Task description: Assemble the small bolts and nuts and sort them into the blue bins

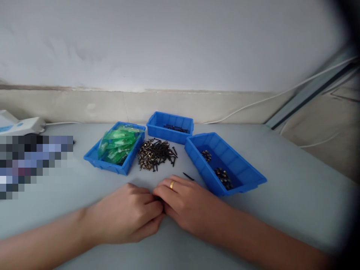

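My left hand (131, 213) and my right hand (187, 202) meet over the front of the table, both with curled fingers pressed together. Between their fingertips a small dark piece shows; most of it is hidden, so its kind cannot be made out. A gold ring (172, 184) sits on a right-hand finger. Just beyond the hands lies a heap of screws (157, 154), black ones mixed with brassy ones. One loose black screw (188, 176) rests on the table near my right knuckles.
A blue bin (109, 167) at left holds green plastic packets (119, 144). Another blue bin (168, 133) at the back has dark screws inside. The right-hand blue bin (239, 161) contains small metal parts (223, 178). A white device (28, 125) stands far left; a wall closes the back.
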Motion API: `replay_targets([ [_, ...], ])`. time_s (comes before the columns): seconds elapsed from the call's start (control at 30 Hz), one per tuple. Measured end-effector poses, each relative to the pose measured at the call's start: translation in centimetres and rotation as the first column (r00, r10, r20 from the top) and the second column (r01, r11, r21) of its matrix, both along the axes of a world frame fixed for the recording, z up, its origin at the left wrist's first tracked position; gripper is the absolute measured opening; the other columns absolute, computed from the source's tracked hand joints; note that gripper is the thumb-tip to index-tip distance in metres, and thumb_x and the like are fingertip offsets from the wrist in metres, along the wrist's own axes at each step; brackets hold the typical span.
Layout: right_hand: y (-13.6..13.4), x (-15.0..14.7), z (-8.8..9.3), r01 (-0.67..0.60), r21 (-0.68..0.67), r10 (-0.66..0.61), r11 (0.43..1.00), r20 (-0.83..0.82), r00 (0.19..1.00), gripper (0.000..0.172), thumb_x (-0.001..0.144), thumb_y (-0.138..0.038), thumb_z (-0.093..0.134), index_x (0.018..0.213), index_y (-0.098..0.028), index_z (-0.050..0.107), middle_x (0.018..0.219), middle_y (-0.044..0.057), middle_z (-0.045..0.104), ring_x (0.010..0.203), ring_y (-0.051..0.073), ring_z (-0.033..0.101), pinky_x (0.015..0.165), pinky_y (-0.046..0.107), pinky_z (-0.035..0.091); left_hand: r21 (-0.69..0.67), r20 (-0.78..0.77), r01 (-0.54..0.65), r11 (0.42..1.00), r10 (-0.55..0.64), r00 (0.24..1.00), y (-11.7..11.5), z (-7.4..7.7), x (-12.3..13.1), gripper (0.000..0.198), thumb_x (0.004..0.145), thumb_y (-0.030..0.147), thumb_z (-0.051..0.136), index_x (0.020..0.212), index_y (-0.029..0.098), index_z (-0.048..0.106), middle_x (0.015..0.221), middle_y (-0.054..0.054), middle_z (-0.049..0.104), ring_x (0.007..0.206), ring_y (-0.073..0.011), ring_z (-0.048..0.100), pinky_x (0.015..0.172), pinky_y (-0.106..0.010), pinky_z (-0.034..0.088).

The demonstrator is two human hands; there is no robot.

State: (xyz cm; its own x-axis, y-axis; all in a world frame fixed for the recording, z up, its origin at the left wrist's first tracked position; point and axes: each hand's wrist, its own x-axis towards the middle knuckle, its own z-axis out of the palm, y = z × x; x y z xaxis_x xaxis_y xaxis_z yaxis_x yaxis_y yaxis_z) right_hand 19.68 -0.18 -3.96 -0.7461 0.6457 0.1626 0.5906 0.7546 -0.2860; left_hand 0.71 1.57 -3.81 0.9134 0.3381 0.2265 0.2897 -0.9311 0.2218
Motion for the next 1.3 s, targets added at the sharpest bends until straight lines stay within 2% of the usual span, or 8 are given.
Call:
replay_targets([
  [0.27, -0.08, -0.07, 0.12, -0.003, -0.004, 0.003, 1.000, -0.007, 1.000, 0.014, 0.089, -0.006, 0.044, 0.085, -0.017, 0.051, 0.085, 0.005, 0.059, 0.079, 0.019, 0.053, 0.076, 0.032, 0.042, 0.003, 0.010, -0.002, 1.000, 0.002, 1.000, 0.00, 0.02, 0.00, 0.040, 0.096, 0.019, 0.032, 0.070, 0.015, 0.061, 0.060, -0.003, 0.059, 0.054, -0.0165, 0.055, 0.050, -0.030, 0.037],
  [0.9, -0.12, -0.05, 0.12, -0.018, 0.022, 0.018, 1.000, -0.001, 1.000, 0.011, 0.088, -0.005, 0.047, 0.086, -0.016, 0.050, 0.084, 0.004, 0.057, 0.079, 0.018, 0.051, 0.075, 0.032, 0.043, -0.018, -0.002, -0.003, 1.000, 0.003, 1.000, -0.01, 0.00, -0.03, 0.040, 0.097, 0.021, 0.032, 0.071, 0.015, 0.061, 0.061, -0.004, 0.059, 0.055, -0.0169, 0.056, 0.051, -0.030, 0.040],
  [1.3, -0.01, -0.09, -0.06, -0.008, 0.010, 0.008, 1.000, 0.000, 1.000, 0.009, 0.089, -0.007, 0.050, 0.085, -0.016, 0.050, 0.084, 0.003, 0.057, 0.078, 0.018, 0.051, 0.074, 0.032, 0.042, -0.013, -0.013, 0.009, 1.000, -0.009, 1.000, -0.03, -0.05, -0.08, 0.037, 0.096, 0.019, 0.034, 0.072, 0.014, 0.062, 0.062, -0.003, 0.059, 0.054, -0.0179, 0.055, 0.051, -0.031, 0.038],
])
